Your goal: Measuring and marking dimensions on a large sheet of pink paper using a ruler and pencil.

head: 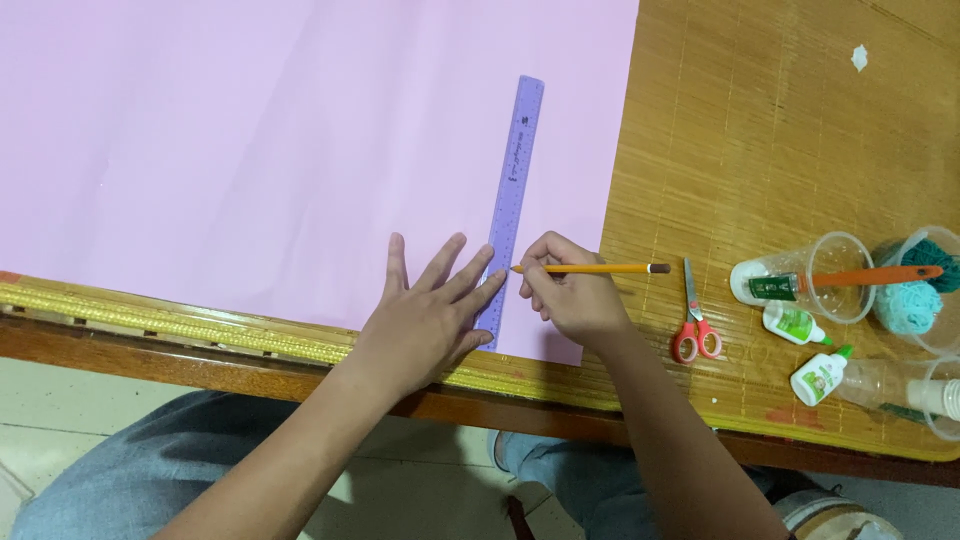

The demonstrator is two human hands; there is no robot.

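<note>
A large pink paper sheet (250,150) covers most of the table. A translucent purple ruler (515,170) lies on it, running away from me near the sheet's right edge. My left hand (425,320) lies flat with fingers spread, its fingertips pressing the ruler's near end. My right hand (570,295) grips a yellow pencil (600,268), whose tip touches the paper right beside the ruler's right edge.
A bamboo mat (760,130) covers the table to the right. On it lie red-handled scissors (694,320), two small glue bottles (795,322), and clear plastic cups (835,275), one holding teal yarn (915,295). The table's wooden front edge (200,365) runs below.
</note>
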